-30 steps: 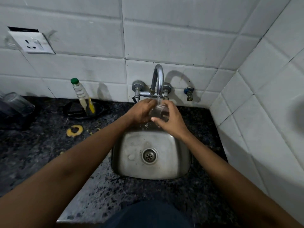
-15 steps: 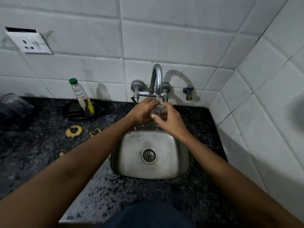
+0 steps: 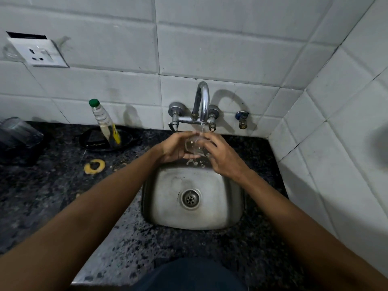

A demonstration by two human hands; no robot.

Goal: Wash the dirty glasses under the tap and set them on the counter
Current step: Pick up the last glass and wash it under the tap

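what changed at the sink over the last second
Very little. Both hands, left hand and right hand, keep hold of the glass under the running tap; only the fingers shift slightly around it, as if rubbing. The bottle and the sink are as before.

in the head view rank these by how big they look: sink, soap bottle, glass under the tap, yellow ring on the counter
Largest to smallest as they appear:
1. sink
2. soap bottle
3. glass, partly hidden by both hands
4. yellow ring
The glass and ring look close in size, so that order is unsure.
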